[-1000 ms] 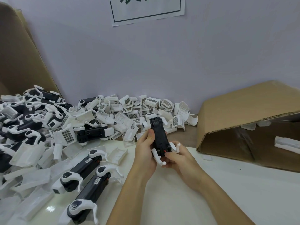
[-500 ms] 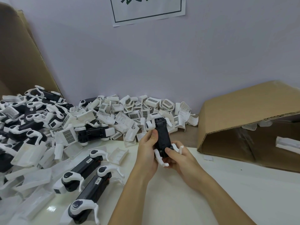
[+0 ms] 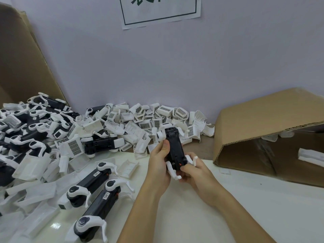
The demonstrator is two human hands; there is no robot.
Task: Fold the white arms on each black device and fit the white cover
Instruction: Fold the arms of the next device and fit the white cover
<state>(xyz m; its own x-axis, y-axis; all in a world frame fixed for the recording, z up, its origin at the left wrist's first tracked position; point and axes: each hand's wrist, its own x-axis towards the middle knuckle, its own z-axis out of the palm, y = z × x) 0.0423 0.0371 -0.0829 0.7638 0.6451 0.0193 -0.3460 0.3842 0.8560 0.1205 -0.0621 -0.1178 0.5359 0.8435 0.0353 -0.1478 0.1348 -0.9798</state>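
Note:
I hold a black device (image 3: 175,148) upright over the white table, its underside towards me. My left hand (image 3: 160,160) grips its left side with the thumb on the body. My right hand (image 3: 192,172) pinches its near end, where two white arms (image 3: 172,171) stick out sideways. Two more white arms show at its far end. Loose white covers (image 3: 145,123) are heaped behind it against the wall.
Two black devices (image 3: 91,183) with spread white arms lie on the table at the left, next to a large heap of devices and covers (image 3: 26,130). An open cardboard box (image 3: 266,130) lies on its side at the right. Cardboard stands at the far left.
The device has tipped slightly, its far end leaning more to the left. Both hands keep their hold and have barely shifted.

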